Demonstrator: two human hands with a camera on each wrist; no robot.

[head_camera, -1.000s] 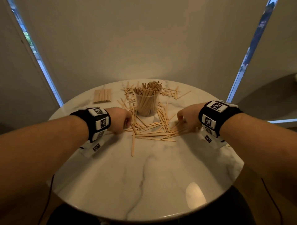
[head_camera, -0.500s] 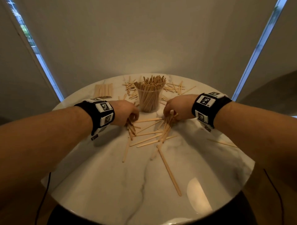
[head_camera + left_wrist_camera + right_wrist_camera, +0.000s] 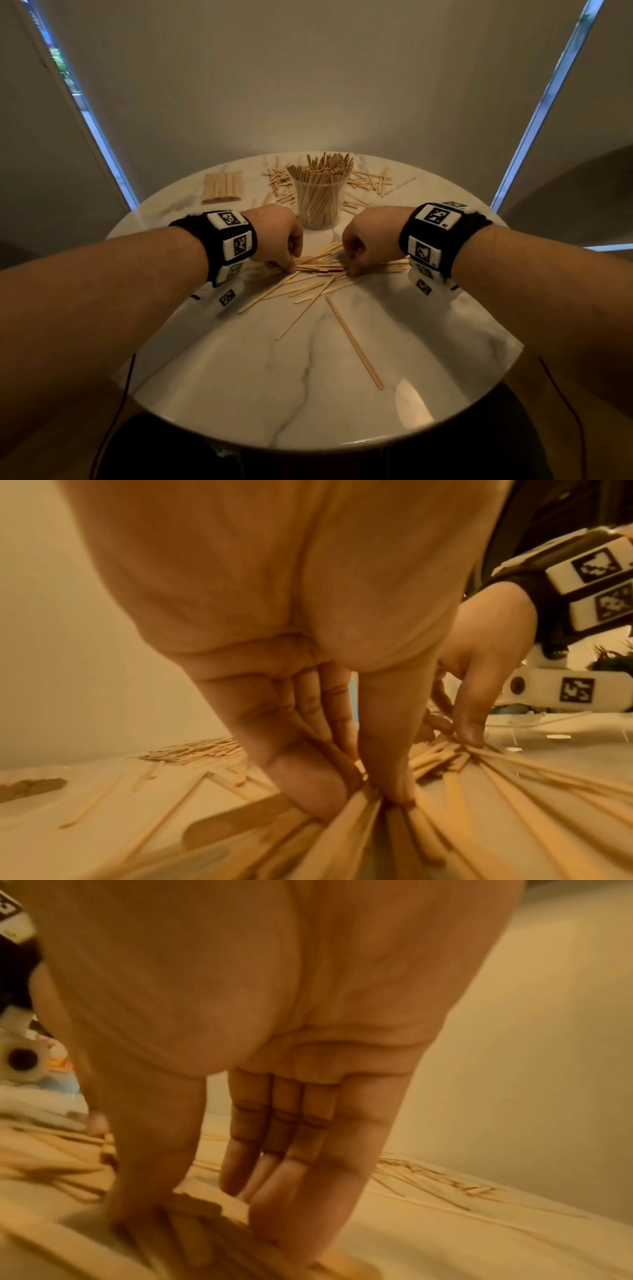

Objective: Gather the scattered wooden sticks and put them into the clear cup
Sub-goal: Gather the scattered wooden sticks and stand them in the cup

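Observation:
The clear cup (image 3: 320, 205) stands at the back middle of the round marble table (image 3: 308, 394), packed with upright wooden sticks. Just in front of it lies a bundle of wooden sticks (image 3: 318, 265). My left hand (image 3: 291, 269) pinches the bundle's left end between thumb and fingers (image 3: 308, 791). At the right end, my right hand (image 3: 349, 270) pinches it, thumb on one side and fingers (image 3: 291, 1226) on the other. More loose sticks (image 3: 301, 291) fan out toward me, and one long stick (image 3: 354, 342) lies apart.
A neat stack of wider sticks (image 3: 222, 186) lies at the back left. Short sticks are scattered left (image 3: 279, 185) and right (image 3: 373, 181) of the cup. The table's near edge (image 3: 308, 445) curves close to me, with a wall behind.
Both hands have drawn in toward each other in front of the cup, raking the spread sticks into one bundle between them. One long stick has ended up nearer me.

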